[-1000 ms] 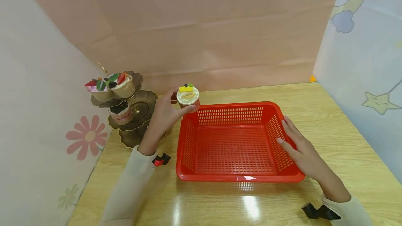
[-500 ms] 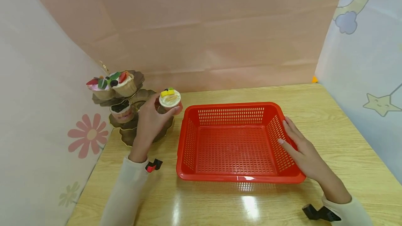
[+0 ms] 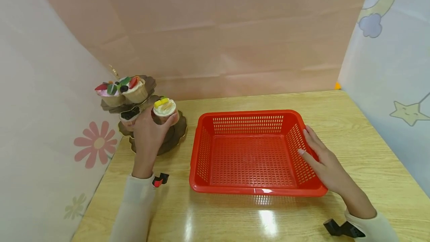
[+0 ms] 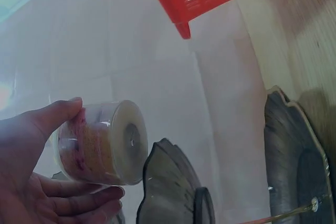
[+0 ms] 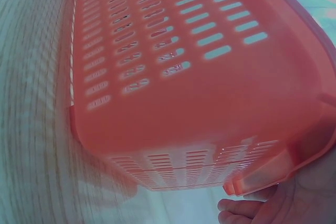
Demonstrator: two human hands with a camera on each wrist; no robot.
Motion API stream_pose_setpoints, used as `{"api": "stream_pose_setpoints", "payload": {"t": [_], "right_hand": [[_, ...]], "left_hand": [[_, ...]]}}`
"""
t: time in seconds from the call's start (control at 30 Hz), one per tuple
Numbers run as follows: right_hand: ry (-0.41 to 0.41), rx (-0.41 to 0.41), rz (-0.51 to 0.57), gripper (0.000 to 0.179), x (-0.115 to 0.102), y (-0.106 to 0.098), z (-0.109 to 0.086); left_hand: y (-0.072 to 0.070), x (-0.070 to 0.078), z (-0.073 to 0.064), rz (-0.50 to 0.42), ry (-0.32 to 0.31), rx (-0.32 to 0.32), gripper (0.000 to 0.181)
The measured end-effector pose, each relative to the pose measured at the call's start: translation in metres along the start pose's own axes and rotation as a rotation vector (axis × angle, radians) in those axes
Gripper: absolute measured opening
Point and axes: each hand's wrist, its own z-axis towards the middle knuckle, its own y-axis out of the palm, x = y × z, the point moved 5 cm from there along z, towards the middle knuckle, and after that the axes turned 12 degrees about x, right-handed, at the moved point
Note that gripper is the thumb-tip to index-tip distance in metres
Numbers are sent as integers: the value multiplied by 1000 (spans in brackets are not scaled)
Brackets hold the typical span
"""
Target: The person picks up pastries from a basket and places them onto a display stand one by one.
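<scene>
My left hand (image 3: 145,132) grips a clear cake cup (image 3: 165,108) topped with white cream and yellow cubes, its thumb and fingers on either side. In the left wrist view, cake layers show through the cup's wall, and its base is close to a dark scalloped tier (image 4: 170,182). The cup is over the right side of the tiered dessert stand (image 3: 176,135); whether it touches a tier I cannot tell. My right hand (image 3: 324,165) holds the right rim of a red plastic basket (image 3: 248,191), thumb inside and fingers outside. Nothing lies in the basket.
Two fruit-topped cupcakes, one with pink cream (image 3: 112,98) and one with white cream (image 3: 137,92), sit on the stand's top tier. A dark-topped cake cup (image 3: 127,118) is below, partly behind my left hand. Walls of cloth enclose the wooden table (image 3: 352,141).
My left hand has carried the cake cup leftward from above the basket's back left corner to the stand, lowering it slightly. My right hand stays on the basket rim.
</scene>
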Motion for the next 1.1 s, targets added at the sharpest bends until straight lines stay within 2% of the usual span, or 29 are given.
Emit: {"api": "stream_pose_setpoints", "payload": {"t": [0.17, 0.33, 0.53, 0.83, 1.1], "right_hand": [[-4, -1, 3, 64, -1, 0, 0], [2, -5, 4, 64, 0, 0, 0], [12, -3, 16, 65, 0, 0, 0], [9, -7, 9, 65, 0, 1, 0], [3, -3, -2, 63, 0, 0, 0]], "left_hand": [[-8, -5, 1, 94, 5, 56, 70], [-11, -10, 2, 196, 10, 70, 72], [-11, -13, 2, 232, 48, 115, 73], [-11, -18, 3, 313, 62, 165, 72], [-6, -21, 7, 347, 75, 200, 73]]}}
